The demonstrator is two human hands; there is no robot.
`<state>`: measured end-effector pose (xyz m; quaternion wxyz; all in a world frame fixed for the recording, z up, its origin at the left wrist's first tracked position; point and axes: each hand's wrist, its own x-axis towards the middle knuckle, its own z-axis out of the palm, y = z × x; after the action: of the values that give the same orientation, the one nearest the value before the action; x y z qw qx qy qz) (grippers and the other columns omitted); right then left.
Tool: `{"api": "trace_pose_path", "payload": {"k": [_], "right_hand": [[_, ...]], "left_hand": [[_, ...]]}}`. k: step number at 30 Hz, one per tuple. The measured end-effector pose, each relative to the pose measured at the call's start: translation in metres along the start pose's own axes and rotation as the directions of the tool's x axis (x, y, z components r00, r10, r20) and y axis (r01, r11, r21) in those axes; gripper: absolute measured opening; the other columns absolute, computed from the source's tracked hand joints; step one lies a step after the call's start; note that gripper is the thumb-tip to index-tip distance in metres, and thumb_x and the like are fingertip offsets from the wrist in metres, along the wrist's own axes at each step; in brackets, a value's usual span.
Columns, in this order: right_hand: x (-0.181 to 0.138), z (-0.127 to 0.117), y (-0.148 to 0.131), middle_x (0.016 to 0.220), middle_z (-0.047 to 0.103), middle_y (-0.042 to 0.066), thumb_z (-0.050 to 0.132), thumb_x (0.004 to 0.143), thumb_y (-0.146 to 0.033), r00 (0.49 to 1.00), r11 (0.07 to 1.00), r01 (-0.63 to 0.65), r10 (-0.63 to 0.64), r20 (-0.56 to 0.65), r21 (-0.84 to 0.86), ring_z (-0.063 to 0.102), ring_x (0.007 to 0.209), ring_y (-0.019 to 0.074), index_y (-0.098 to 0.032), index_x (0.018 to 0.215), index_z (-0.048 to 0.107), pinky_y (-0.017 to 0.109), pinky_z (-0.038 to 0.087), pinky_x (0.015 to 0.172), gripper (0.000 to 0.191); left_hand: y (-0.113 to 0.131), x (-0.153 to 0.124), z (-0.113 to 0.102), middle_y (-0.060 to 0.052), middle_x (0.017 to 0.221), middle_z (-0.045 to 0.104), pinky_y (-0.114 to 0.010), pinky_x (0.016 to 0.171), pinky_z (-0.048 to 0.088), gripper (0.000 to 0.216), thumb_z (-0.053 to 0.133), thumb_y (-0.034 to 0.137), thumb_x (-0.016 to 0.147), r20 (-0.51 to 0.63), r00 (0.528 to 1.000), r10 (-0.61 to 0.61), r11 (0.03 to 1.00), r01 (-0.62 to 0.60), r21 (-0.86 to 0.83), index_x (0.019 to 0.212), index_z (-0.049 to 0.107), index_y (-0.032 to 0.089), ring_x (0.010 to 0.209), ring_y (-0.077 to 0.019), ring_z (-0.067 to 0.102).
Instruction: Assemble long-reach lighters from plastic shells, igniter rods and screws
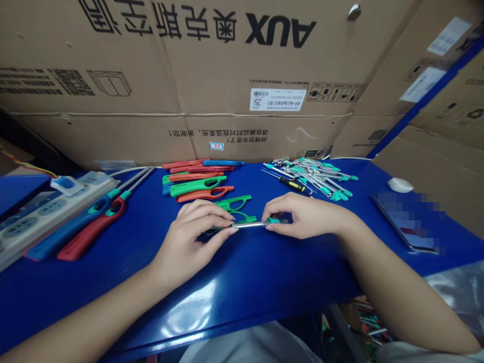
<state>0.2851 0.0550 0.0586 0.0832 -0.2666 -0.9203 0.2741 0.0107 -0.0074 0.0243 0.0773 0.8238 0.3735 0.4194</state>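
Between my two hands lies a slim silver metal tube with a teal end piece, level above the blue table. My left hand pinches the tube's left end between thumb and fingers. At the teal end, my right hand grips with thumb and fingertips, hiding part of that piece. Just behind the tube are green plastic lighter handle halves. Farther back on the right is a pile of similar metal tubes with teal ends. A yellow and black screwdriver lies at the pile's near edge.
Red, green and blue lighter handles are stacked behind my left hand. At left, a blue lighter and a red lighter lie beside a white power strip. A phone and a white object lie right. Cardboard walls the back.
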Motion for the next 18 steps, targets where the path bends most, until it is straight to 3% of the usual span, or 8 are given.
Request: {"api": "trace_pose_path", "payload": {"k": [5,9,15,18], "right_hand": [[0.010,0.014,-0.004,0.086,0.068,0.001,0.071,0.091,-0.034,0.991,0.989,0.043,-0.025,-0.130,0.143,0.060,0.077,0.0135,-0.018,0.096,0.066,0.024,0.047,0.072,0.018],[0.017,0.024,-0.004,0.088,0.067,0.001,0.066,0.095,-0.033,0.989,0.986,0.079,-0.059,-0.139,0.149,0.058,0.078,0.0130,-0.019,0.097,0.065,0.024,0.046,0.072,0.014],[0.015,0.019,0.003,0.085,0.065,0.002,0.064,0.096,-0.029,0.964,0.989,0.084,-0.049,-0.261,0.125,0.057,0.075,0.0128,-0.017,0.096,0.065,0.025,0.046,0.072,0.012],[0.013,0.014,0.008,0.084,0.066,0.001,0.064,0.096,-0.029,0.951,0.991,0.080,-0.043,-0.306,0.111,0.057,0.074,0.0127,-0.017,0.095,0.064,0.025,0.046,0.071,0.012]], "left_hand": [[0.000,0.000,0.001,0.000,0.095,0.078,-0.037,0.090,0.050,0.003,0.076,0.023,0.090,0.008,1.000,0.010,1.000,-0.010,0.002,0.091,0.074,0.023,0.091,-0.0191,0.069],[-0.001,0.000,0.001,-0.001,0.096,0.078,-0.038,0.090,0.050,0.003,0.074,0.026,0.092,0.050,0.999,0.003,1.000,-0.004,0.015,0.093,0.074,0.024,0.094,-0.0203,0.069],[-0.012,-0.002,0.002,-0.006,0.113,0.076,-0.038,0.091,0.054,0.038,0.075,0.045,0.088,0.190,0.969,-0.159,0.987,0.153,0.047,0.118,0.070,0.022,0.102,-0.0243,0.070],[-0.019,-0.003,0.000,-0.006,0.113,0.076,-0.035,0.088,0.055,0.036,0.070,0.041,0.091,0.208,0.951,-0.228,0.974,0.224,0.046,0.121,0.070,0.021,0.099,-0.0234,0.072]]}}
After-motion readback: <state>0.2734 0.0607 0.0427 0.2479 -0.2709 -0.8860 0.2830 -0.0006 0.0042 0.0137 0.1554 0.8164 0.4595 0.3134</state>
